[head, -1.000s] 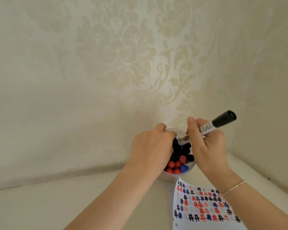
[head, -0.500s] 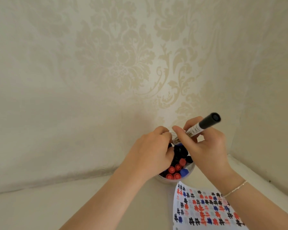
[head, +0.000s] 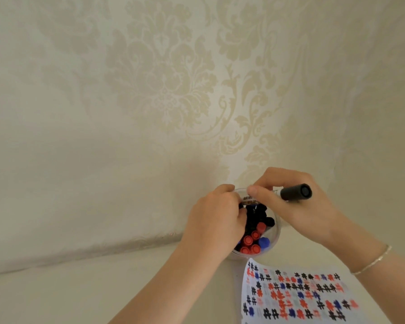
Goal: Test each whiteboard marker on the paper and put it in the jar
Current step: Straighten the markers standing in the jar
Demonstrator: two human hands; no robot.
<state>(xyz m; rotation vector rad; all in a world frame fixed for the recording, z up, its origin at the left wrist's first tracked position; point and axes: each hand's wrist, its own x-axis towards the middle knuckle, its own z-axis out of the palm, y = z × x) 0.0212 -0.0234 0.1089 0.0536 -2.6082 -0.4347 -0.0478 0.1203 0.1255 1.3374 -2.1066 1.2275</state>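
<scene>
The right hand (head: 297, 211) pinches a black-capped marker (head: 292, 193) between thumb and curled fingers, its capped end pointing right and its other end low over the far rim of the jar (head: 272, 242). The left hand (head: 216, 220) curls over the jar's left rim, fingers bent down among the packed markers (head: 255, 235) — whether they grip one or only part them I cannot tell. A marker like this looks light, stiff and smooth, so the mid-barrel is probably the surest hold; the crowded jar leaves little room, and the thin clear wall may tip if pushed. The marker's lower end is hidden behind the thumb. The paper (head: 297, 298) lies near, right of the jar — its marks blurred, its near edge cut off.
</scene>
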